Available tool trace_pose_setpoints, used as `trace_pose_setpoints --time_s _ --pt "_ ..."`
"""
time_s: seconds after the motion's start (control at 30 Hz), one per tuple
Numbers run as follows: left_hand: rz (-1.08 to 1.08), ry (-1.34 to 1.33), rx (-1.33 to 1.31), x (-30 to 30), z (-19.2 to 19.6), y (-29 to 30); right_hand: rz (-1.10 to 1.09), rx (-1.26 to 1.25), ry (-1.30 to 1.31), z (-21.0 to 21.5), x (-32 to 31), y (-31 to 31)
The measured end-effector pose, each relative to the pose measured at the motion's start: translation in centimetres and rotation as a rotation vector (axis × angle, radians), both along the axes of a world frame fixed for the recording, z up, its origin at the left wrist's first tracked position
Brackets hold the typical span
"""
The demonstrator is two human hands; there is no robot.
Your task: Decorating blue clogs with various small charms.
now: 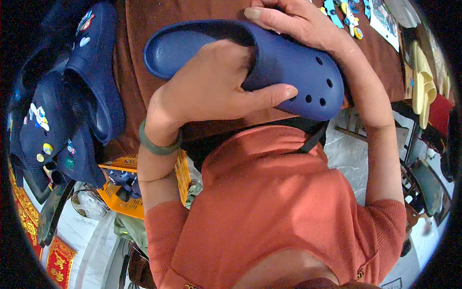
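A dark blue clog [298, 62] with round vent holes is tilted in front of me, toe to the right and heel to the left. My left hand [216, 82] reaches inside its opening, fingers hidden within. The left thumb presses on the outside, beside the holes, so the hand is closed on the clog. Along the clog's far side, my right hand [288, 19] has its thumb drawn close to the forefinger. The frame's top edge cuts off its other fingers. Whatever they hold cannot be made out.
Several dark blue clogs with colourful charms [94, 86] are heaped at the left on a brown cloth [132, 58]. Blue and yellow charms [350, 14] lie at the far right. An orange basket [125, 204] sits below the cloth, and pale yellow slippers [422, 84] are at the right.
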State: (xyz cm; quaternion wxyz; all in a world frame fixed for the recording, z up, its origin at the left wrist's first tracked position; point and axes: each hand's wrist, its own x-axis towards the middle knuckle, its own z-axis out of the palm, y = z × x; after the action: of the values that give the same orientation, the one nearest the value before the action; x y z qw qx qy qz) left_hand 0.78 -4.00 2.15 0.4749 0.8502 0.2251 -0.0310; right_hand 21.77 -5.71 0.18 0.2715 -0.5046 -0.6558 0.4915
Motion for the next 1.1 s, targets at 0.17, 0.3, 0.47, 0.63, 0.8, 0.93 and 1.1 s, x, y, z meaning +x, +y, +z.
trace_pose_setpoints --time_s 0.17,0.3,0.47,0.63,0.8,0.93,1.1 --pt "0.026 -0.148 -0.014 -0.3 -1.3 -0.3 0.013 0.01 0.023 -0.7 0.2 0.2" --pt "0.025 -0.2 -0.026 -0.4 -1.6 -0.3 -0.003 -0.042 0.014 -0.1 0.0 0.0" --pt "0.022 -0.151 -0.042 -0.3 -1.2 -0.3 0.004 -0.008 -0.008 0.1 0.0 -0.1" --pt "0.045 -0.162 -0.072 -0.2 -1.1 -0.4 -0.004 -0.002 -0.028 0.2 -0.1 -0.2" --pt "0.054 -0.16 -0.056 -0.3 -1.3 -0.5 -0.004 -0.013 -0.046 0.3 -0.1 -0.1" --pt "0.035 -0.161 -0.006 -0.2 -1.1 -0.4 -0.01 -0.018 -0.035 0.3 -0.2 -0.1" --pt "0.021 -0.16 -0.009 -0.1 -1.1 -0.4 -0.02 -0.034 0.0 -0.1 -0.2 -0.1"
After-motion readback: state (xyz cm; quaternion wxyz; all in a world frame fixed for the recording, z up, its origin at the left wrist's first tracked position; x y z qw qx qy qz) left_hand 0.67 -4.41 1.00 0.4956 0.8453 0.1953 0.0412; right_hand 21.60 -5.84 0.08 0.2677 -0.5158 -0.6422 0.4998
